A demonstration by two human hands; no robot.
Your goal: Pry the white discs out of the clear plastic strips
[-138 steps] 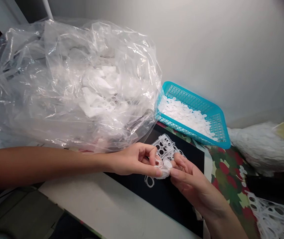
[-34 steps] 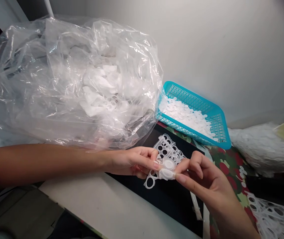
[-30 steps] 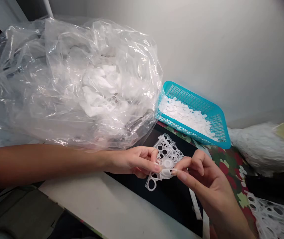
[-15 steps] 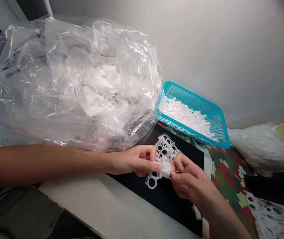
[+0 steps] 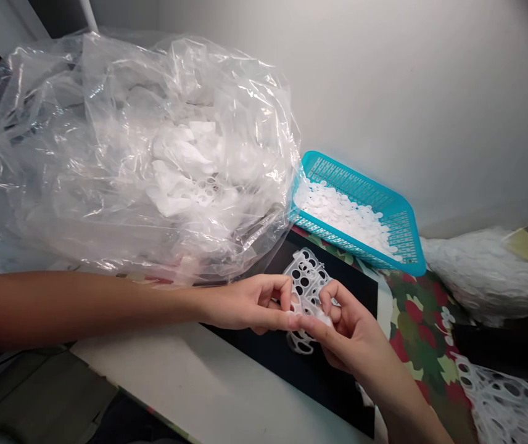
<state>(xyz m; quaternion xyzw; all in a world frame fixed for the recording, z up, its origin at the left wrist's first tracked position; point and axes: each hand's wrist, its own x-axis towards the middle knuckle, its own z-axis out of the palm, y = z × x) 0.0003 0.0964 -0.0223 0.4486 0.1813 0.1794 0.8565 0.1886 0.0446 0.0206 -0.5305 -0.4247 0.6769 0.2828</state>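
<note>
A white, translucent die-cut sheet (image 5: 309,277) full of round holes lies over a black mat (image 5: 259,354), partly lifted between my hands. My left hand (image 5: 252,301) comes in from the left with its thumb and fingers closed on the sheet's left side. From the lower right, my right hand (image 5: 354,330) pinches the sheet, its thumb stretched across to meet my left thumb. A whitish piece shows between the two hands; the fingers hide most of it.
A large clear plastic bag (image 5: 107,142) of white scraps fills the left. A turquoise basket (image 5: 361,177) holds many small white discs (image 5: 345,213). Another stuffed bag (image 5: 472,271) and a heap of holed sheets (image 5: 514,394) are at right. A patterned cloth (image 5: 414,333) lies beneath.
My right hand has moved left and its thumb now meets my left thumb. The sheet's lower end has shifted right, and the white discs between my fingers are now mostly covered.
</note>
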